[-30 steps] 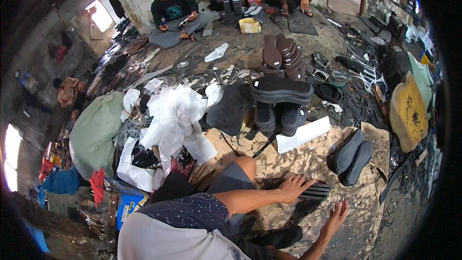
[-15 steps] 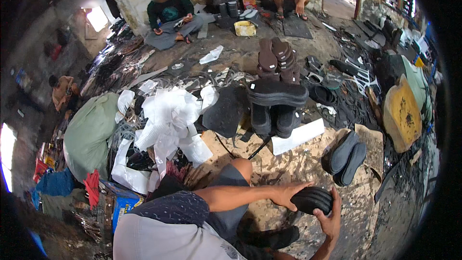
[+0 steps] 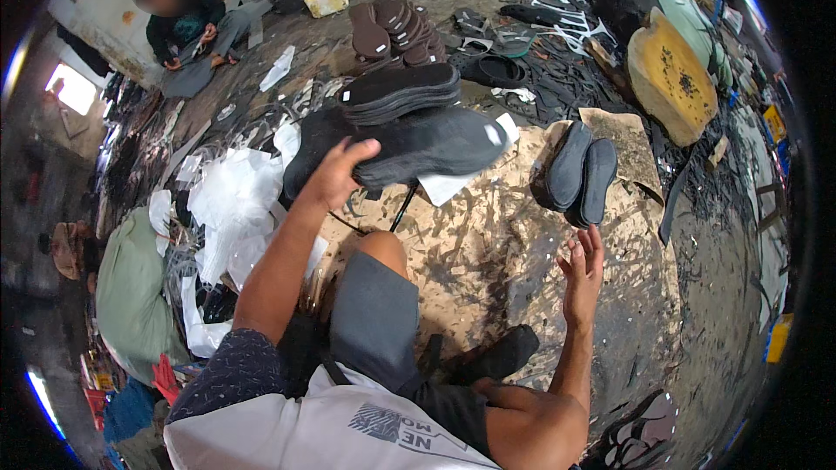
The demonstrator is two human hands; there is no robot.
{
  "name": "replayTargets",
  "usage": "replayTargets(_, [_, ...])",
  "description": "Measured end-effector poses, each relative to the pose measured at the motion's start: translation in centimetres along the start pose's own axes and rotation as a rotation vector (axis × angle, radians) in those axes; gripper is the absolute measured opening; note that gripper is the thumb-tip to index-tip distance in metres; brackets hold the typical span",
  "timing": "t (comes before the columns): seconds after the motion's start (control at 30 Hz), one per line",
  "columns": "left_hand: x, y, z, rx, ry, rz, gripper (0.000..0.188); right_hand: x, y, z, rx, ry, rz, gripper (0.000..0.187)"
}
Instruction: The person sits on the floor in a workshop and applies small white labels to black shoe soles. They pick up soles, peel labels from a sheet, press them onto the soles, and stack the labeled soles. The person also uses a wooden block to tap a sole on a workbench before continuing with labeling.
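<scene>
My left hand is closed on the near end of a stack of black shoe soles, its thumb lying over the top. The stack is slightly blurred and lies crosswise against another pile of black soles; I cannot tell whether it rests on anything. My right hand is open and holds nothing, fingers apart. Just beyond its fingertips lie two more black soles, side by side on the stained brown sheet.
Brown soles are piled farther back. Crumpled white sheets and a green sack stand at my left. A yellow foam-like slab leans at the right. Black sandals lie beyond the soles, and a person sits far left.
Both hands held a black sole bundle at the lower right. My left hand is now up and left, gripping a stack by the pile; my right hand has let go. The view has shifted.
</scene>
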State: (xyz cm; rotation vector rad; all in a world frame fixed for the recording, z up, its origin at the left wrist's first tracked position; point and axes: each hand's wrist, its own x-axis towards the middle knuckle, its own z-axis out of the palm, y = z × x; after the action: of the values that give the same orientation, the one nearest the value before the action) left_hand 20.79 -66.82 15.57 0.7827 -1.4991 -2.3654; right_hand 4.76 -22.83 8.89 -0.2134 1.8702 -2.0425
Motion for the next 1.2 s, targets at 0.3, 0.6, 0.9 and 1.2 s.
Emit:
replayTargets(0.3, [6.4, 0.2, -3.5, -0.046, 0.106, -0.043, 0.044, 2.3, 2.2, -5.0, -0.150, 0.193, 0.075, 0.049])
replayTargets(0.6, [4.3, -0.2, -3.0, 0.371, 0.409, -0.124, 0.060, 16.1, 9.9, -12.1, -0.554, 0.291, 0.062, 0.045])
replayTargets(0.9, [-3.2, -3.9, 6.7, 0.741, 0.236, 0.733, 0.034, 25.5, 9.6, -9.6, -0.696, 0.259, 0.225, 0.084])
replayTargets(1.2, [-2.0, -12.7, 8.2, 0.039, 0.358, -0.284, 0.051, 22.2, 7.5, -9.4, -0.203, 0.129, 0.364, 0.068])
